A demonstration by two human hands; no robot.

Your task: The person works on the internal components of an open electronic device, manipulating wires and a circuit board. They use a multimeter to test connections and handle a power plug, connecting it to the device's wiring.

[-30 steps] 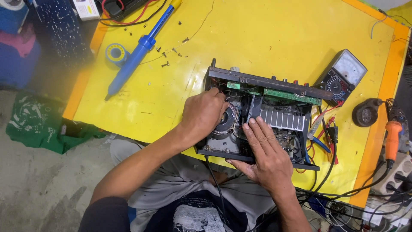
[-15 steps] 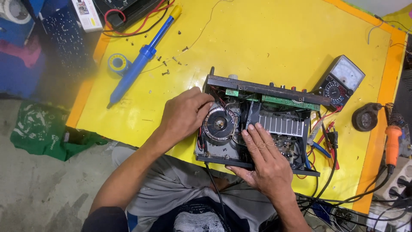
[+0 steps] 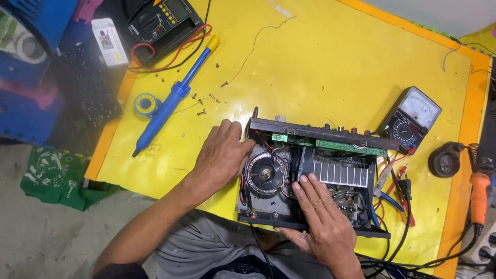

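My left hand (image 3: 223,153) lies flat with loose fingers against the left side of the opened amplifier chassis (image 3: 310,175), holding nothing. My right hand (image 3: 318,219) rests palm-down inside the chassis, fingers spread over the board just below the finned heat sink (image 3: 341,174); it may be pressing on something small, but I cannot tell. The round transformer (image 3: 263,174) sits between my two hands. The chassis stands at the near edge of the yellow bench (image 3: 320,62), right of its middle. An analog meter (image 3: 411,118) lies just beside its far right corner. A blue desoldering pump (image 3: 173,98) lies towards the left edge, with loose screws (image 3: 204,109) near it and a solder reel (image 3: 146,104) at the edge.
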